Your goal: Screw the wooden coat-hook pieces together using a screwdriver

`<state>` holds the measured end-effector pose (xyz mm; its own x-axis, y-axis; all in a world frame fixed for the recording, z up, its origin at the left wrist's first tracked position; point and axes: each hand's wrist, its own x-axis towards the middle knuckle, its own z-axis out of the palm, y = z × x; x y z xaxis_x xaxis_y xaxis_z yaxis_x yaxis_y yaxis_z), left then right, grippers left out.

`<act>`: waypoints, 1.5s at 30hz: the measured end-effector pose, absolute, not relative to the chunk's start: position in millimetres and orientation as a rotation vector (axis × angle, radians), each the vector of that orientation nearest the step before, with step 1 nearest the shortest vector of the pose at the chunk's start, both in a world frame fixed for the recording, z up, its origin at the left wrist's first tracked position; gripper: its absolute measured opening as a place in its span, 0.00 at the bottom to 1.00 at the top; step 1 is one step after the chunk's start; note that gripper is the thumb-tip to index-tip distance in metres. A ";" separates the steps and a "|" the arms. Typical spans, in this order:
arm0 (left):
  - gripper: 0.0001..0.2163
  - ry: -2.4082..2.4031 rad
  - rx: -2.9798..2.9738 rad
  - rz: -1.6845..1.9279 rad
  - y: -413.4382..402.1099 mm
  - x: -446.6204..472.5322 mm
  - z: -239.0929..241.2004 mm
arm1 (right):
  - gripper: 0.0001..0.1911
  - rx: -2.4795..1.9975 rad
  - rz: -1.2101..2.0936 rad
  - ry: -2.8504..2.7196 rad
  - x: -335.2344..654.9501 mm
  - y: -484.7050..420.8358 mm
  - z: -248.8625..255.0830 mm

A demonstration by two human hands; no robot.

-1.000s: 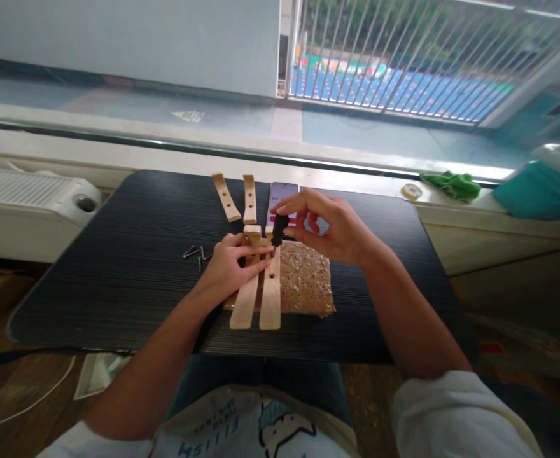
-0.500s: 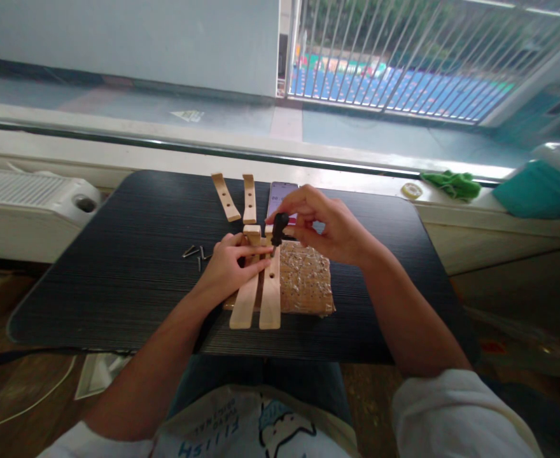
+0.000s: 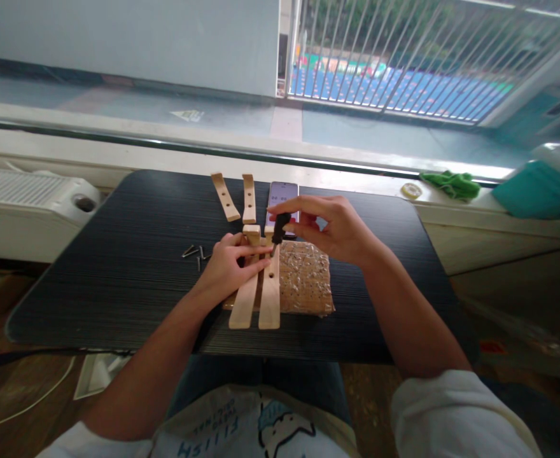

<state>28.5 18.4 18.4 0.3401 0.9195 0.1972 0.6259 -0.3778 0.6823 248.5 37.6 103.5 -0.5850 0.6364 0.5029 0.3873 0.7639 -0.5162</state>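
My right hand (image 3: 340,222) grips the black handle of a screwdriver (image 3: 280,228) between thumb and fingers. The tool tilts, its tip down at the upper part of the right wooden piece (image 3: 270,305), above a dark hole. My left hand (image 3: 223,266) is closed over the left wooden piece (image 3: 243,306), with thumb and index finger reaching across to the right piece beside the screwdriver tip. Whether a screw sits under that tip is hidden by the fingers. Both pieces lie side by side on a tape-wrapped cardboard block (image 3: 306,280).
Several screws (image 3: 190,250) lie left of my left hand. Two shorter curved wooden pieces with holes, one left (image 3: 225,197) and one right (image 3: 249,198), lie farther back. A phone (image 3: 284,191) rests behind the block on the black table (image 3: 118,273). On the sill are tape (image 3: 411,190) and a green cloth (image 3: 456,184).
My right hand has shifted slightly and its fingers have moved around the handle. The screwdriver leans more to the right. My left hand stays in place.
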 end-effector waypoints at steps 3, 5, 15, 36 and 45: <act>0.11 1.344 2.126 0.791 18.2 28.3 18.7 | 0.14 -0.780 0.457 -2.262 248.5 37.3 104.2; 0.11 1.342 2.134 0.795 18.3 28.0 18.3 | 0.14 -0.790 0.454 -2.265 248.4 37.2 104.3; 0.11 1.343 2.159 0.804 19.1 28.1 16.6 | 0.12 -0.748 0.430 -2.248 246.6 37.7 104.3; 0.11 1.340 2.128 0.820 19.5 27.7 14.6 | 0.10 -0.851 0.435 -2.142 238.2 36.1 98.6; 0.11 1.361 2.116 0.798 19.3 27.8 14.8 | 0.11 -0.866 0.412 -2.118 235.5 36.4 97.0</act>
<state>27.8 19.3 14.8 0.3295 0.9212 0.2068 0.6305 -0.3777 0.6781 235.5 36.4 97.0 -0.4510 0.7007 0.5528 0.4422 0.7134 -0.5435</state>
